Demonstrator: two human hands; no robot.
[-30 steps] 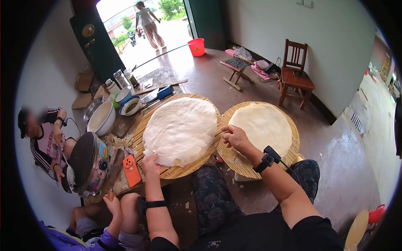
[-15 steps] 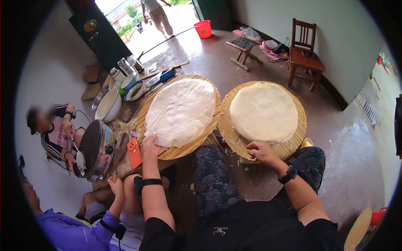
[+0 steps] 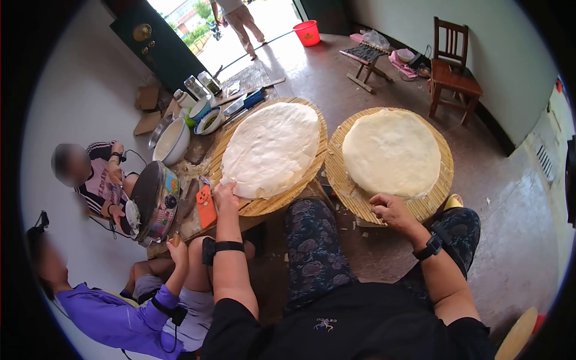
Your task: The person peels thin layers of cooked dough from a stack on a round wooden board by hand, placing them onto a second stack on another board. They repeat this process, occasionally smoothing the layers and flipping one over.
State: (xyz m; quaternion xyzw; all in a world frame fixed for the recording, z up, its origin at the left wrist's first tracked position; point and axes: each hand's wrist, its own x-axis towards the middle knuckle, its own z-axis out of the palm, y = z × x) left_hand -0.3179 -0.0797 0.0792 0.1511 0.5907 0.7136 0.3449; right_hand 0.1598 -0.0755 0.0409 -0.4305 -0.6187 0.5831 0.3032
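Note:
A stack of thin round pancakes (image 3: 270,147) lies on the left woven mat (image 3: 320,144), its near edge ragged. At that edge my left hand (image 3: 227,197) is closed in a pinch on the top sheet's rim. A second pale round stack of pancakes (image 3: 390,153) rests on the right woven mat (image 3: 443,180). My right hand (image 3: 391,211) is over this mat's near rim, just below the stack, with its fingers curled in. Whether anything is between those fingers is hidden.
Left of the mats are a round griddle (image 3: 152,187), an orange phone case (image 3: 206,207), a white basin (image 3: 173,143) and a bowl (image 3: 210,121). Two people sit at left, one holding a pan (image 3: 133,217). Beyond stand a red bucket (image 3: 307,33), folding stool (image 3: 365,55) and wooden chair (image 3: 454,78).
The view has shifted, so most things appear farther right and slightly higher. Both hands keep nearly the same places at the mats. The person in the doorway has shifted stance.

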